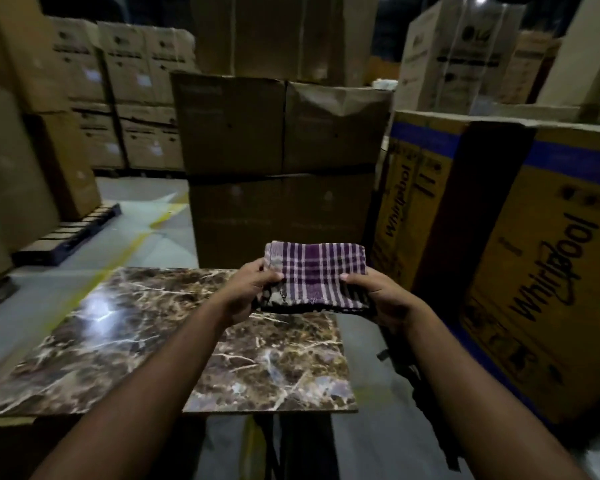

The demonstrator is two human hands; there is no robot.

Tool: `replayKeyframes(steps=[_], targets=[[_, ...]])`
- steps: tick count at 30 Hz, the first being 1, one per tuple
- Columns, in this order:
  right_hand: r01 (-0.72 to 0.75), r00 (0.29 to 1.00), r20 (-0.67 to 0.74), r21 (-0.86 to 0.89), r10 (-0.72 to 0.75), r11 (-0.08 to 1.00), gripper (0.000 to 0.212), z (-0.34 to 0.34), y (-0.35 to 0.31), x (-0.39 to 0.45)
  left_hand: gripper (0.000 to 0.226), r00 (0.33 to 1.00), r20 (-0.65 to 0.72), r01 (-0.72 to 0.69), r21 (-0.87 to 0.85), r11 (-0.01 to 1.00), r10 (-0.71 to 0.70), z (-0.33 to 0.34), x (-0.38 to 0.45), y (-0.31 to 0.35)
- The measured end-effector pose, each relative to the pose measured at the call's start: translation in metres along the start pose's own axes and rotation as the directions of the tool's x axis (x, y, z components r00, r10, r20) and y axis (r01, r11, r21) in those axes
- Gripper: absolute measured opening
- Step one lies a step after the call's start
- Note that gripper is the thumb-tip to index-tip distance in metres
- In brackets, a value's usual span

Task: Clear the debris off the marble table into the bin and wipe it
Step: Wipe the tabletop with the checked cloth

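Note:
A folded purple and white checked cloth [317,273] is held up above the far right corner of the marble table [125,337]. My left hand [252,292] pinches its left edge with the thumb on top. My right hand [381,297] grips its right edge the same way. The brown veined marble top shines under a light glare at its left part, and I see no debris on it. No bin is in view.
Tall stacked cardboard cartons [278,161] stand just beyond the table. Yellow Whirlpool boxes [541,258] close in on the right. More cartons on a pallet [66,233] sit at the left, with grey floor and yellow lines [142,237] between.

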State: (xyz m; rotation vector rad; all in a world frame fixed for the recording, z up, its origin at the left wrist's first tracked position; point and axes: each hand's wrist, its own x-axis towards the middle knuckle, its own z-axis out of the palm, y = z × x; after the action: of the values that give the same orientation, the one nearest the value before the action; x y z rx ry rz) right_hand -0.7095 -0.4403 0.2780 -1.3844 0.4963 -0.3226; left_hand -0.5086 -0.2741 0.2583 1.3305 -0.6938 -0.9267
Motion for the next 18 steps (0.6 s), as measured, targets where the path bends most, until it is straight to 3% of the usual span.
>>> replayKeyframes(steps=[3,6,12,18], targets=[[-0.008,0.995,0.104,-0.011,0.009,1.000,0.041,0.032,-0.016,0.037,0.033,0.999,0.009,-0.042,0.008,0.999,0.042,-0.047,-0.012,0.022],[0.029,0.989,0.146,-0.058,-0.021,0.998,0.038,0.071,-0.028,0.071,0.041,0.993,-0.020,-0.113,0.017,0.993,0.113,-0.095,-0.015,0.033],[0.127,0.978,0.196,-0.319,-0.065,0.939,0.040,0.150,-0.043,0.145,0.040,0.974,-0.090,-0.206,0.030,0.978,0.207,-0.207,-0.001,0.056],[0.234,0.960,0.210,-0.250,-0.183,0.940,0.040,0.224,-0.059,0.208,0.047,0.964,-0.078,-0.260,-0.064,0.964,0.254,-0.310,0.016,0.101]])
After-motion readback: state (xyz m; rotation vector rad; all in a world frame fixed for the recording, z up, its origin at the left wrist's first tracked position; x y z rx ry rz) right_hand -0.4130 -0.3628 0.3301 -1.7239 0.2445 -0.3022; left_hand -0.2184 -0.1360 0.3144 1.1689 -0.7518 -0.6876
